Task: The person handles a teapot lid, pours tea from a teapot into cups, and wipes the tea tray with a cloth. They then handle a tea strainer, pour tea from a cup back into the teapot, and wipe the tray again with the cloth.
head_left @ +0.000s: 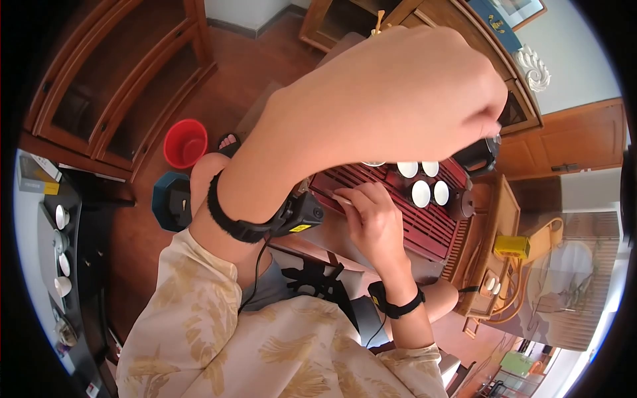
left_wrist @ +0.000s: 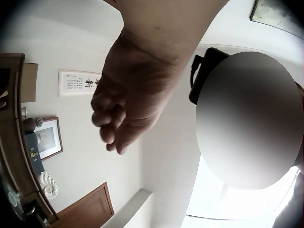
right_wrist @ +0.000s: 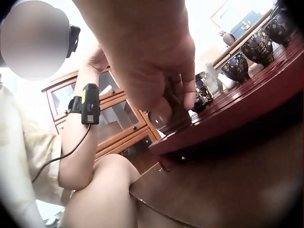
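Raised large in front of the head camera, the left hand [head_left: 405, 93] has its wrist bent and fingers loosely curled. The left wrist view shows the same hand [left_wrist: 133, 85] with nothing visible in it. At the near left edge of a dark red slatted tray [head_left: 431, 232], the right hand [head_left: 375, 215] holds something small and thin between thumb and fingers. In the right wrist view, that hand [right_wrist: 152, 71] grips a small brown object [right_wrist: 178, 114] beside the tray edge [right_wrist: 237, 107]; fingers partly hide it, so its kind is unclear.
White-lined cups [head_left: 421, 194] and a brown teapot [head_left: 460, 204] stand on the tray, with a black kettle [head_left: 479, 156] behind. A red bucket [head_left: 186, 143] and blue bin [head_left: 171, 202] sit on the floor at left. Patterned cups [right_wrist: 235, 68] line the tray.
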A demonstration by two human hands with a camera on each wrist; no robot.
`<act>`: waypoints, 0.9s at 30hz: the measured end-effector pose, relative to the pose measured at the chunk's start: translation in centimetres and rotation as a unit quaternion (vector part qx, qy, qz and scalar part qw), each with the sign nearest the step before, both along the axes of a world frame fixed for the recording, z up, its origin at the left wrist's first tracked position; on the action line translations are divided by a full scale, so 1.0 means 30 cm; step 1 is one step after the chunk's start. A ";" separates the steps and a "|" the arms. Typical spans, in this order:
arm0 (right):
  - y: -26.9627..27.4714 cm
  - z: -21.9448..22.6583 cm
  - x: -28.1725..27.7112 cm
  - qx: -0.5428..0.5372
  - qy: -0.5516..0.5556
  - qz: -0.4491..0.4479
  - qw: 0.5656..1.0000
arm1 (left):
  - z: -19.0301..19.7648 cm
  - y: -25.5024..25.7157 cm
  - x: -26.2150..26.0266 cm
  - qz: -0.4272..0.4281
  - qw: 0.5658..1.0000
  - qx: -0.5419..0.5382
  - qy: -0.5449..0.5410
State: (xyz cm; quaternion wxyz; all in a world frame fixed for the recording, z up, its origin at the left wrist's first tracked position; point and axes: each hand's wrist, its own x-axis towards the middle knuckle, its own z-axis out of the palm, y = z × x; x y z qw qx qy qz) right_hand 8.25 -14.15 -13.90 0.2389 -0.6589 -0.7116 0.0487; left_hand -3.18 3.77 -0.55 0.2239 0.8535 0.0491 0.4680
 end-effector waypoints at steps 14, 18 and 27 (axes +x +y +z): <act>-0.277 0.035 0.126 0.002 -0.027 -0.115 0.993 | -0.066 0.023 0.114 -0.017 0.965 -0.191 -0.180; -0.367 0.034 0.193 0.025 -0.009 -0.177 0.984 | -0.077 0.041 0.136 0.017 0.980 -0.005 -0.197; -0.583 0.020 0.334 0.031 -0.025 -0.363 0.931 | -0.074 -0.013 0.176 0.047 0.975 0.134 -0.171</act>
